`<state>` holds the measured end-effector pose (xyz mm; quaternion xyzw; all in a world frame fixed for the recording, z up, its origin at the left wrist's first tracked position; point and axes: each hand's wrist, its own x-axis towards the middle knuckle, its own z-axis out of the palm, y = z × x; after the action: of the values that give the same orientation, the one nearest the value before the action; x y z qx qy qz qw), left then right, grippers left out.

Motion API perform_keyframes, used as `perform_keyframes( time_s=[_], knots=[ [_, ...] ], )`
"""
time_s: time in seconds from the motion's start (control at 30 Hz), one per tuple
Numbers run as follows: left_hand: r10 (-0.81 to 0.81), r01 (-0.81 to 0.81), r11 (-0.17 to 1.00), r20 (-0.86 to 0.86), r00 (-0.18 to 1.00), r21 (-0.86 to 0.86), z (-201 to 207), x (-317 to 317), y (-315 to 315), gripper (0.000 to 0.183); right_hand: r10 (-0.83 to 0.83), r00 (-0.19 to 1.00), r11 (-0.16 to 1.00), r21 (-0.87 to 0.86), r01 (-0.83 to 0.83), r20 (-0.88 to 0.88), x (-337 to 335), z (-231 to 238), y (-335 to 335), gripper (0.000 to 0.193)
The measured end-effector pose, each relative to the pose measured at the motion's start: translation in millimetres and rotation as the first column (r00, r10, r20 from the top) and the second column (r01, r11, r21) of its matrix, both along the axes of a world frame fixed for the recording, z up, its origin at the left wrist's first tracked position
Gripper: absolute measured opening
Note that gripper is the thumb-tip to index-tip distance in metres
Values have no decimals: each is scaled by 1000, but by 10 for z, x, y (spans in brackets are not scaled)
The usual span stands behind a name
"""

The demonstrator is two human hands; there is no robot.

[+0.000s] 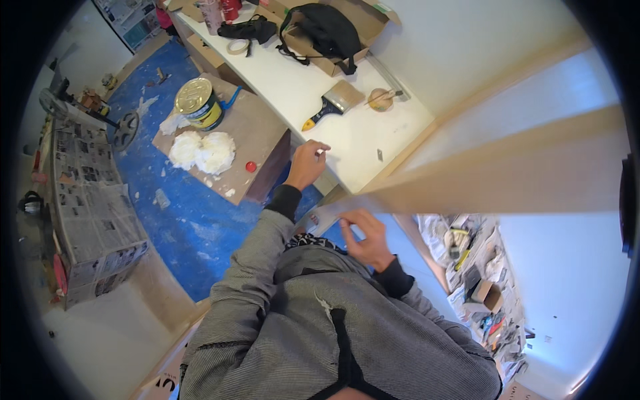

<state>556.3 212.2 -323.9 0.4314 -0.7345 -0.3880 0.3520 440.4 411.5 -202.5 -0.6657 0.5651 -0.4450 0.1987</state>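
Note:
My left hand [307, 167] is raised by the front edge of a white countertop [363, 150], its fingers bent and drawn together toward the thumb. Close in front of my body, my right hand [371, 241] curls with thumb and index fingertip nearly meeting in a pinch. Whatever either hand may hold is too small to make out. Beyond the left hand, a wide paintbrush [333, 103] with a black and yellow handle lies on the counter. Beside the brush is a small round tan item [381, 99] with a thin stick across it.
A lidded tin [199, 105] and a white lumpy heap [203, 152] sit on a brown board [257, 130] left of the counter. A black bag [327, 33] rests in a cardboard box. Blue sheeting [183, 227] covers the floor; a wooden ledge [500, 170] runs rightward.

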Motion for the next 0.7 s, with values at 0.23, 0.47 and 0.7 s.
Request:
perform_keyframes(
  time_s=[0.23,0.47,0.7],
  knots=[
    [-356,449,859,343,869,-245,-405,-851,-293,45,27,999,997,72,-28,25,147,48,-733,18],
    [-564,766,572,536,628,-294,-736,-1437,-607,34,-150,986,988,16,152,-77,104,139,-1183,19],
    [-700,985,145,713,34,95,-862,-1546,-1187,42,-515,852,853,40,520,-95,-142,287,-1832,23]
  ],
)
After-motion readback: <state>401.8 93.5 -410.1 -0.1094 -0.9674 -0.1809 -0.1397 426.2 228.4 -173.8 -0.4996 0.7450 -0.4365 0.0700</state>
